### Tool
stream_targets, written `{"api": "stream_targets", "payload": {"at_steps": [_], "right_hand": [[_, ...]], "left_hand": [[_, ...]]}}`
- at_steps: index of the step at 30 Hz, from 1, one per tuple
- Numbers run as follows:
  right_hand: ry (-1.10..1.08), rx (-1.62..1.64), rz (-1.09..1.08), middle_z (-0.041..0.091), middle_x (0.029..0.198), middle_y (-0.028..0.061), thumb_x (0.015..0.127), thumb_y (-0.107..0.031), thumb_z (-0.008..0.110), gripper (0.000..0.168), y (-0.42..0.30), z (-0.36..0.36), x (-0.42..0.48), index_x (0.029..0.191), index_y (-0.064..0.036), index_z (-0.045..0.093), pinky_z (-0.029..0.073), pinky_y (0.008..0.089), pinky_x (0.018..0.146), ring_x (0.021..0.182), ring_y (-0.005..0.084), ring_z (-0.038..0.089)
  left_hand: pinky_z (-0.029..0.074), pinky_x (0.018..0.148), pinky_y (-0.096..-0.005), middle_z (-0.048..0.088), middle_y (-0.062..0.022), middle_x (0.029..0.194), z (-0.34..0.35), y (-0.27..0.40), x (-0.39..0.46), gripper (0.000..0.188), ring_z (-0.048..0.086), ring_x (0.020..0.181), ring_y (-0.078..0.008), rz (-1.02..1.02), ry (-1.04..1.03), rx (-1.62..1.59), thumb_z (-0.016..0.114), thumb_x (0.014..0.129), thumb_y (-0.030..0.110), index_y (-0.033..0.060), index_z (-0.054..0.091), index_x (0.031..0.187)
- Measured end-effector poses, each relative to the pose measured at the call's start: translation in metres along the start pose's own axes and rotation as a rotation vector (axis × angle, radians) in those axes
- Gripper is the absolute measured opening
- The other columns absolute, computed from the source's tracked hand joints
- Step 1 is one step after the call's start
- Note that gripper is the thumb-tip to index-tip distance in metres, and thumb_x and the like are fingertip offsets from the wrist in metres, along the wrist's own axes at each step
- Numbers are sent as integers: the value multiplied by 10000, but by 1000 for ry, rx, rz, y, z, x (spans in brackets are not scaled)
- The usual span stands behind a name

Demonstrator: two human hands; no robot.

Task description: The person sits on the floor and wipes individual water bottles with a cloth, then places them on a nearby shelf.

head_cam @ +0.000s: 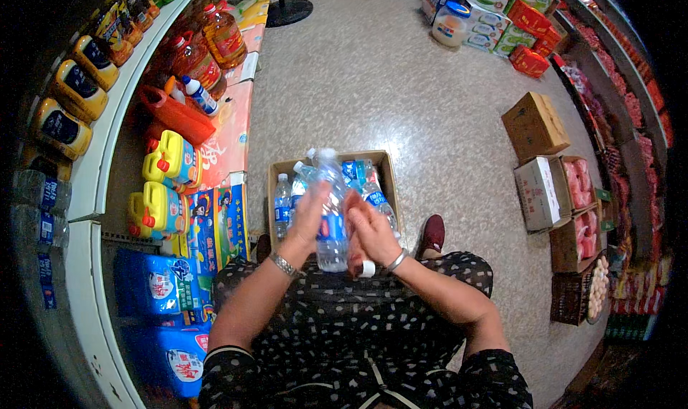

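My left hand [307,218] grips a clear plastic water bottle [332,242] with a blue label, held upright in the view above a cardboard box. On the bottle's other side, my right hand [376,231] holds a crumpled reddish-brown cloth [355,256], blurred and partly covered by the fingers. A white cap [367,269] shows at the cloth's lower end; what it belongs to is hidden. Several plastic bottles [282,202] with blue labels stand or lean inside the open cardboard box [395,180] between my feet.
A store shelf [88,248] runs along my left, with yellow jugs [171,159], oil bottles [224,37] and blue detergent bags [156,285]. To the right are cartons [535,127] and a basket of eggs [596,288]. Milk boxes [486,30] are stacked farther off. A black stand base [290,12] rests on the floor.
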State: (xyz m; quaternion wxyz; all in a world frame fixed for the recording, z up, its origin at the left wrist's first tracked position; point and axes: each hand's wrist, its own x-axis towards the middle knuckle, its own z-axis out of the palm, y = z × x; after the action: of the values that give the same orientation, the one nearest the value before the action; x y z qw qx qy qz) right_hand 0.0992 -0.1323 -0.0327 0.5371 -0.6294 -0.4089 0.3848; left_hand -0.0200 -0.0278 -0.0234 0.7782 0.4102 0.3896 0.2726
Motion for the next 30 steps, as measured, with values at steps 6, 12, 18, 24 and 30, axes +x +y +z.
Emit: {"api": "stream_targets", "payload": {"at_steps": [6,12,18,24,30], "right_hand": [[-453,-310,-91,611,907,172,880,-246,542,335,-7,1,-14,1110,-2,540,471,353,737,804,284,601],[-854,-723,-380,549,885,164,825,-249,554,307,1,14,-47,1033,-26,514,503,421,616,757,333,607],[-861,-795,-456,563,919,141,786,-203,568,317,5,12,-50,1040,-19,523,522,402,612,773,308,620],[-872,-804,-438,561,958,147,770,-198,578,334,5,10,-48,1046,-18,528,525,396,613,760,305,625],[-853,-841,-536,564,940,142,754,-195,587,337,19,4,-51,1036,-20,529,530,391,626,755,292,631]], "left_hand": [[498,626,-286,574,-41,843,-49,18,41,198,586,718,-139,297,273,-230,605,839,200,75,524,970],[528,612,-359,577,-70,872,-93,-21,64,253,607,739,-189,274,389,-286,636,786,86,65,506,1002],[497,680,-571,595,-89,988,-73,-44,53,335,617,873,-279,-35,325,-346,660,783,139,119,513,1084],[409,824,-644,550,-114,1123,-31,-55,56,448,562,1011,-326,-198,269,-328,666,791,189,90,466,1180],[422,847,-612,431,-135,1262,10,-76,85,540,501,1081,-367,-109,316,-427,674,794,235,68,409,1234]]}}
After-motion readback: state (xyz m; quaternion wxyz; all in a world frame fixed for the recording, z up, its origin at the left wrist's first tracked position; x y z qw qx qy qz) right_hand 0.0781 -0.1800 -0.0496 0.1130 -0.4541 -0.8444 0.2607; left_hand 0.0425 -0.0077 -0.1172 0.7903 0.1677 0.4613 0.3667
